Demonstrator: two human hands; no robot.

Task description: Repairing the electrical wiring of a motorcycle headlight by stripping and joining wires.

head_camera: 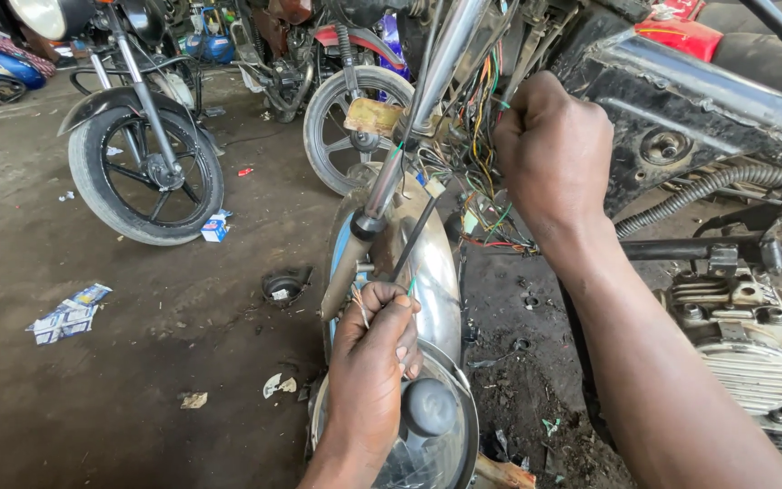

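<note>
Between both hands the wiring job looks half done: left hand (375, 349) pinches thin wire ends (360, 306), right hand (549, 149) is clenched in the loose wire tangle (481, 118), nothing joined yet.

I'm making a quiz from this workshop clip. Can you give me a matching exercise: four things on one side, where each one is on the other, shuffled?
Things:
1. left hand
2. right hand
3. small blue and white cardboard box
4. round chrome headlamp shell

Places:
A. on the dirt floor beside the black front wheel
B. closed in the tangle of coloured wires
C. at the bottom edge, under the left wrist
D. pinching thin wire ends by the shiny fork tube

Pairs: 1-D, 2-B, 3-A, 4-C
</note>
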